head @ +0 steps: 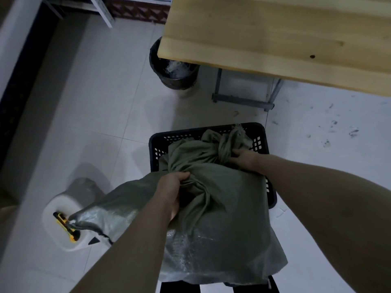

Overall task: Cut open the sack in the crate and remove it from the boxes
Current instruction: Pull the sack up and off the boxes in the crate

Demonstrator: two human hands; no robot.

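Grey-green woven sack (pixel 222 218) is sitting in the black plastic crate (pixel 153 161) on the tiled floor, w/ its near part spilling over the crate's front rim toward the person. L hand (pixel 172 191) is clenching a bunched fold near the sack's middle, fingers curled tight. R hand (pixel 243 158) is gripping the twisted neck at the far end, fingers wrapped round it.

Risks from here:
- Loose left flap is lying against the yellow utility knife (pixel 60 216), which is resting on top of a white roll (pixel 55 206). Pulling the sack up or sideways is likely to drag the knife off (blade position: cannot tell).
- Fabric is pressing against the crate's perforated walls. A hard pull could snag it and tip the crate.
- Lifting by the neck alone could tear the weave or spill the contents.

Containers:
- Crate: holding the sack. The boxes are not showing, as the fabric is covering the whole interior.
- Black lined bin (pixel 179 83), partly under the wooden table (pixel 275 39): holding whitish crumpled material, type unclear.
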